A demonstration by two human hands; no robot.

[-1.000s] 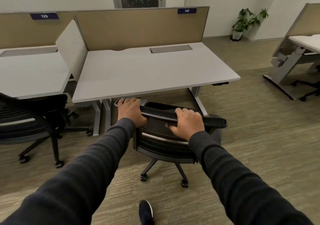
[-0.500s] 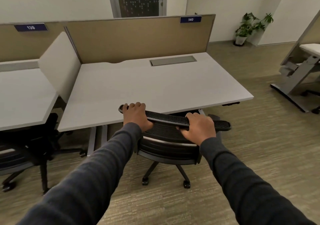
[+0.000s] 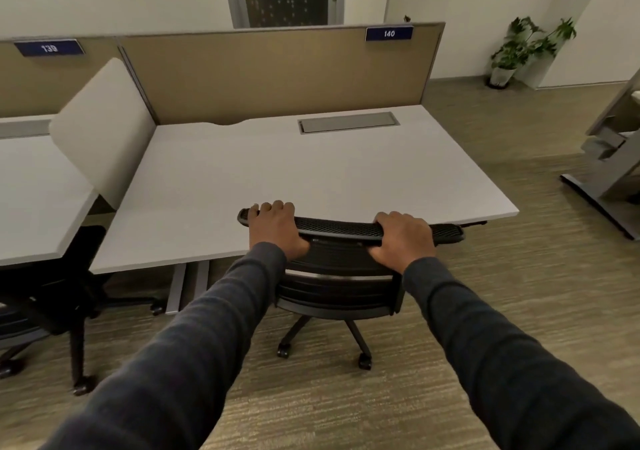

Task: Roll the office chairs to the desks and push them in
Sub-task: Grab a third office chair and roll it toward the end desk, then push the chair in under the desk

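Office floor is striped beige carpet (image 3: 519,311); white desk (image 3: 311,179) with tan divider (image 3: 277,75) tagged 140 sits ahead. Black office chair (image 3: 339,286): mesh back, curved top rail, star base on casters, seat tucked under the desk's front edge. Left hand (image 3: 275,229) grips the rail's left end, fingers curled over the top, close together. Right hand (image 3: 403,238) grips the rail right of centre, fingers wrapped over, thumb underneath. Second black chair (image 3: 52,311) stands at the neighbouring desk (image 3: 34,189), tagged 139.
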